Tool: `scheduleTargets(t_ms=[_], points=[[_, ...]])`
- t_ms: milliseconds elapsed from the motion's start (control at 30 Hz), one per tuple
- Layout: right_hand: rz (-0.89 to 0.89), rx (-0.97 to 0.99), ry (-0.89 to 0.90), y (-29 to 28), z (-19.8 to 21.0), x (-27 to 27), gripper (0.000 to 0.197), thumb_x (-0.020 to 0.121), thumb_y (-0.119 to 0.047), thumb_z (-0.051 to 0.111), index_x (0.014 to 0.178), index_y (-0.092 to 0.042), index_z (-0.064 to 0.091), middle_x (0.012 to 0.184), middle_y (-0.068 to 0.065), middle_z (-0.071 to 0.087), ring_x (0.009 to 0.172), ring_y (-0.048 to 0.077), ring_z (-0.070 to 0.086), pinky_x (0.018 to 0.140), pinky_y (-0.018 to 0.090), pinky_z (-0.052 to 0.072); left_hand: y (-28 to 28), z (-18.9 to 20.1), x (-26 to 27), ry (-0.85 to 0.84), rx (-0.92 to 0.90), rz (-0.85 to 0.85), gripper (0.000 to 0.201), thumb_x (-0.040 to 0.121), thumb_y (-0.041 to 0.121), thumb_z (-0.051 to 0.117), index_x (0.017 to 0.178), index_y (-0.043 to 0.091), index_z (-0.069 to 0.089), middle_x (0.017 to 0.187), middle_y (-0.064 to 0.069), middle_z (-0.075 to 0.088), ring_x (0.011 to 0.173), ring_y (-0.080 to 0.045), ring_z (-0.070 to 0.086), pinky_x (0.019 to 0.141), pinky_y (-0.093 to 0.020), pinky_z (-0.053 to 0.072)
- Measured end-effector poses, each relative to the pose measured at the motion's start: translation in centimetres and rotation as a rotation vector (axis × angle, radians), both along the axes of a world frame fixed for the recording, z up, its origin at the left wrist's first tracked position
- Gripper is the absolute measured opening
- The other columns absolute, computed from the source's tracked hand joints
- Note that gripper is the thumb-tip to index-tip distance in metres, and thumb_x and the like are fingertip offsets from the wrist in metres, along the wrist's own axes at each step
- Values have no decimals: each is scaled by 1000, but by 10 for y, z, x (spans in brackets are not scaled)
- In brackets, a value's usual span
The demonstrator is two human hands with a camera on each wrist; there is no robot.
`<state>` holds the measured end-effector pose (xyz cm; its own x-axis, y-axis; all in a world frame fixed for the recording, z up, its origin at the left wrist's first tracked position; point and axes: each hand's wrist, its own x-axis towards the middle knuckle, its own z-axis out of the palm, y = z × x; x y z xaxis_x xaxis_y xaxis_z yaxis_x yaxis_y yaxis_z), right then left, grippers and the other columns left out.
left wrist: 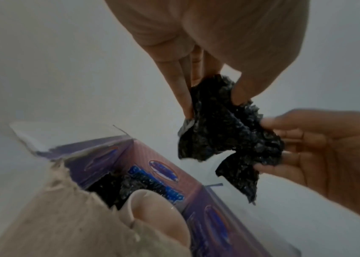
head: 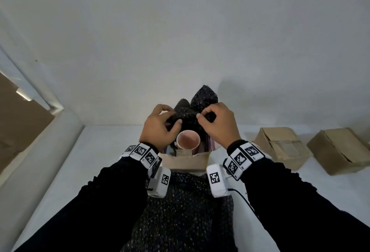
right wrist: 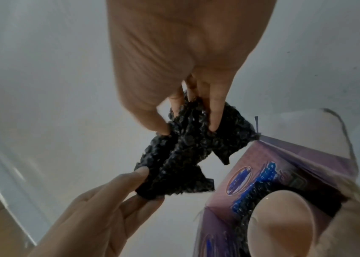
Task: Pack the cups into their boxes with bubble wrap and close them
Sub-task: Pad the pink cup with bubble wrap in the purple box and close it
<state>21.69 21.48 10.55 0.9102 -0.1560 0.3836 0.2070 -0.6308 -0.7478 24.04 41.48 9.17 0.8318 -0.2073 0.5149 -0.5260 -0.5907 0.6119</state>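
A: What do we have in front of us?

B: A pink cup (head: 188,139) stands upright in an open printed box (left wrist: 165,167), with black bubble wrap packed beside it inside. The box sits on a white table (head: 60,171), close to the far wall.

A: And our hands?

B: Both are raised above the box's far side. Our left hand (head: 160,126) and right hand (head: 217,124) each pinch the same small piece of black bubble wrap (left wrist: 225,128) between thumb and fingertips, holding it clear of the box.

A: Anything around, or in our way?

B: A large sheet of black bubble wrap (head: 186,211) lies between our forearms, just before the box. The hands hide the box's far edge. Two brown cardboard boxes (head: 284,145) sit well apart on the right.
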Motion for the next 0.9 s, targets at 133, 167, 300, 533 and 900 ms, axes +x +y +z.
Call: scheduleTargets(t_ms=[133, 167, 300, 533, 900], points=[[2, -177, 8, -2, -20, 21, 21, 79, -12, 67, 96, -20, 56, 96, -1, 58, 81, 18, 57, 72, 34, 48, -13, -26, 30, 51, 178, -39, 12, 82, 15, 66, 89, 7, 72, 118, -2, 59, 76, -17, 64, 71, -36, 56], [6, -208, 31, -1, -25, 24, 29, 78, -9, 65, 102, -21, 53, 97, -2, 59, 84, 19, 57, 71, 34, 48, -17, -32, 36, 88, 194, -42, 11, 79, 10, 68, 89, 8, 72, 119, -4, 59, 81, -21, 66, 73, -38, 56], [-1, -428, 68, 4, -48, 41, 34, 72, -4, 62, 103, -20, 60, 93, -1, 62, 93, 23, 48, 72, 38, 47, -29, -54, 54, 190, 219, -4, 23, 71, 0, 71, 92, 8, 71, 116, -11, 60, 90, -33, 63, 76, -34, 51], [-17, -803, 167, 3, -64, 67, 12, 72, -12, 63, 84, -12, 64, 93, 10, 59, 95, 32, 50, 74, 39, 43, -30, -66, 68, 221, 511, -20, 41, 76, 20, 71, 115, 10, 61, 114, -10, 64, 109, -32, 54, 84, -39, 47], [-119, -1017, 158, 6, -74, 67, 13, 79, -23, 59, 69, -16, 61, 63, 3, 64, 86, 30, 51, 72, 40, 25, -30, -83, 78, 88, 759, 15, 49, 92, 43, 34, 84, 8, 68, 97, -12, 62, 95, -31, 52, 83, -41, 42]])
